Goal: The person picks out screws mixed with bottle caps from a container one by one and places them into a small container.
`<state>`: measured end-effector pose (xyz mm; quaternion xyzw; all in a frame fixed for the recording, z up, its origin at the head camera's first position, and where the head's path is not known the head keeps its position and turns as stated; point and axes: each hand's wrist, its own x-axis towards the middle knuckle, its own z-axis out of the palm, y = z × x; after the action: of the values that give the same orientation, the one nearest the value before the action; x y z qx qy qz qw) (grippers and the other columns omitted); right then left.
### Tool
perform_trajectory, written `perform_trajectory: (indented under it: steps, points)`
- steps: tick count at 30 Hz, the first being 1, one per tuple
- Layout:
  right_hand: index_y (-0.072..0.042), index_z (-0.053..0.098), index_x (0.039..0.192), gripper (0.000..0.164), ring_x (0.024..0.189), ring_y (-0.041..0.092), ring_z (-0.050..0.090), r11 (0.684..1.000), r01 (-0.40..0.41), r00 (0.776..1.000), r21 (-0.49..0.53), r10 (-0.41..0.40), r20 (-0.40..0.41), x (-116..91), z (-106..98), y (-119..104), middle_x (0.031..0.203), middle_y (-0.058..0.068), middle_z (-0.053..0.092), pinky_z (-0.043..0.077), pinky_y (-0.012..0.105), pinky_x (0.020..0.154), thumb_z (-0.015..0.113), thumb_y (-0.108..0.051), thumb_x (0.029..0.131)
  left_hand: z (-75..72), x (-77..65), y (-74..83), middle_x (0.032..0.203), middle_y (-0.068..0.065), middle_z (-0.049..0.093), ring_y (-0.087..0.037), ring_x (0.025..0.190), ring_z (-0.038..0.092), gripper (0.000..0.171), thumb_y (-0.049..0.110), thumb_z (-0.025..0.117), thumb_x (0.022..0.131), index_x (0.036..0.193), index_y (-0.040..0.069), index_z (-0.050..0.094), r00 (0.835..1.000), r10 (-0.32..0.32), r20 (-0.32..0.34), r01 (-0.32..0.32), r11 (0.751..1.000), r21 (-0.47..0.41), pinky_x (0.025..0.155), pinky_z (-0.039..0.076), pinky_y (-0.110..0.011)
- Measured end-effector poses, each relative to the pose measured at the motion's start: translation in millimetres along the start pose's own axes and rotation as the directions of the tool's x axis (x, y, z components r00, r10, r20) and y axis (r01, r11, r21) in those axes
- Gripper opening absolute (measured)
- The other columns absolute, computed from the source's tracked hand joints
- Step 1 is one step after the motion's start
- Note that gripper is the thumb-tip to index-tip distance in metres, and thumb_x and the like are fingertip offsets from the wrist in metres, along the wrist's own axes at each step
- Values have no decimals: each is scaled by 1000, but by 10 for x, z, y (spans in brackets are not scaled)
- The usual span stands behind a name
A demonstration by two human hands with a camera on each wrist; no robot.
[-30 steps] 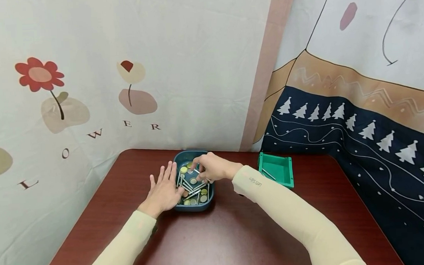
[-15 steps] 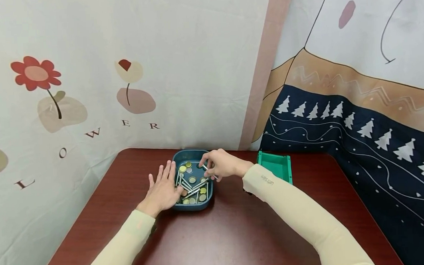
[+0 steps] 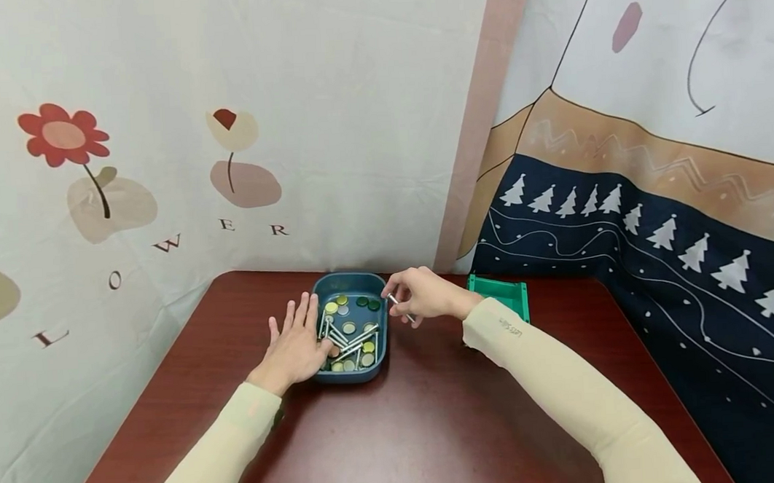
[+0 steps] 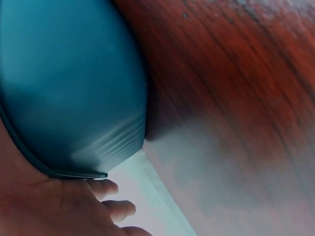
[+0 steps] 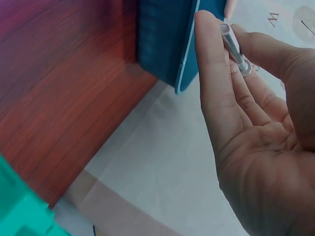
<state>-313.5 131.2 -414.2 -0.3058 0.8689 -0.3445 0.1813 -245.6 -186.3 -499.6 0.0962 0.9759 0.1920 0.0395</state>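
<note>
My right hand [image 3: 432, 295] pinches a silver metal bolt [image 5: 233, 45] between thumb and fingertips. It is off the table, just right of the blue tray [image 3: 349, 377]. Several similar bolts [image 3: 363, 336] lie crossed inside that tray, among round coin-like discs [image 3: 349, 328] in yellow, pale and dark green. On the tray's left rim rests my left hand [image 3: 292, 356], its fingers straight and its thumb over the inside. The left wrist view shows the palm against the rim, with the tray's outer wall [image 4: 74, 88] beside it.
A green bin [image 3: 503, 291] stands at the back right, partly hidden by my right wrist. Its edge also shows in the right wrist view. The dark red wooden table [image 3: 397, 438] ends at a printed cloth backdrop [image 3: 355, 126] behind and to the right.
My right hand has lifted the bolt out of the tray and moved right, past its right rim. Dark green discs now show where it was. My left hand stays at the rim.
</note>
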Motion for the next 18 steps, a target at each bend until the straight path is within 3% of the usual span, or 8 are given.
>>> perform_trajectory:
  steps: [8,18]
  points:
    - [-8,79,140,30,80,26,85,1000,-25,999,0,25,-49,-154,-138,152,102,12,80,72,35,70,81,-13,110,-5,-2,2,197,-22,-7,-56,182,-6,93,35,52,117,188,4,-1,1000,-7,16,7,999,-31,139,-2,-87]
    - [-7,79,140,30,76,21,82,998,-56,993,-14,54,-101,-370,-365,317,101,13,82,72,35,70,81,-12,111,-32,-24,-16,198,-22,-1,-53,183,-3,89,36,50,119,187,0,4,1000,23,-20,-23,999,-32,139,-2,-87]
